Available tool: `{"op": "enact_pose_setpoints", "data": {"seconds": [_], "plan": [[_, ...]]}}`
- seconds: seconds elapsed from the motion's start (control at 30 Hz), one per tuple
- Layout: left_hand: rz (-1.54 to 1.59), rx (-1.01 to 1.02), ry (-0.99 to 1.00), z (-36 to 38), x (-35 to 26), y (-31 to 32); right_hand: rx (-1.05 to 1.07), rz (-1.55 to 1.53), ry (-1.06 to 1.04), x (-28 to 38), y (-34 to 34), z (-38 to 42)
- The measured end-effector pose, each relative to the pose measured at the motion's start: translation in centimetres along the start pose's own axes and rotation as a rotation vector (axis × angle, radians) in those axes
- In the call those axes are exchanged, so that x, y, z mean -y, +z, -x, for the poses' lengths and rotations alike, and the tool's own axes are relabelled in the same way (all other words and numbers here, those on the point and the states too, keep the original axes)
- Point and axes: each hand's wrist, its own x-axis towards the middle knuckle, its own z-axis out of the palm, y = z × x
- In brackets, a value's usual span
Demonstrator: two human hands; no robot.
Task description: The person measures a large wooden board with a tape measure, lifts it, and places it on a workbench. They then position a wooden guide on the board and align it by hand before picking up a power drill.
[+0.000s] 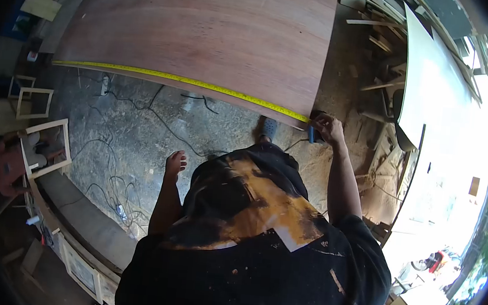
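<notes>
A yellow tape measure blade [186, 80] stretches along the near edge of a large reddish-brown plywood sheet [208, 27]. My right hand [328, 128] is at the sheet's near right corner, its fingers closed on the right end of the tape measure. A small blue part [311, 134] hangs beneath those fingers; it is probably the tape's case, partly hidden. My left hand [176, 163] is held over the floor, away from the sheet. Its fingers are loosely bent and slightly apart, with nothing visible in them.
Black cables [168, 124] trail across the concrete floor [125, 122], with a power strip [105, 85] near the sheet. Wooden frames [47, 147] and a red plastic chair [8, 164] stand at left. Scrap wood [381, 45] and a leaning white panel [433, 82] are at right.
</notes>
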Motion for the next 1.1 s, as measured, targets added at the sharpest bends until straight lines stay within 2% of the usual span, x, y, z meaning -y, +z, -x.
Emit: {"op": "enact_pose_setpoints", "data": {"seconds": [0.07,0.1,0.13,0.2,0.4,0.6,1.1], "plan": [[-0.053,-0.014,0.003,0.8,-1.8,-4.1,-0.042,-0.044,-0.033,1.6,3.2,1.5],[-0.016,0.084,-0.025,-0.1,-0.6,7.4,-0.069,0.049,0.015,-4.5,-4.3,1.1],[-0.025,0.117,0.013,-0.4,-1.5,8.5,-0.080,0.054,0.007,-4.4,-4.9,1.0],[-0.075,0.116,0.051,-0.3,-3.6,6.8,-0.068,-0.008,-0.027,-3.7,-3.2,0.6],[-0.163,0.047,0.024,-0.7,-7.7,5.3,0.000,0.000,0.051,-4.0,-2.6,1.1],[-0.235,0.047,0.026,-1.4,-10.2,4.8,-0.034,-0.028,0.039,-4.7,-2.4,1.0],[-0.311,0.067,0.000,-0.3,-9.6,6.8,-0.007,-0.070,0.085,-3.5,-3.0,1.6]]}}
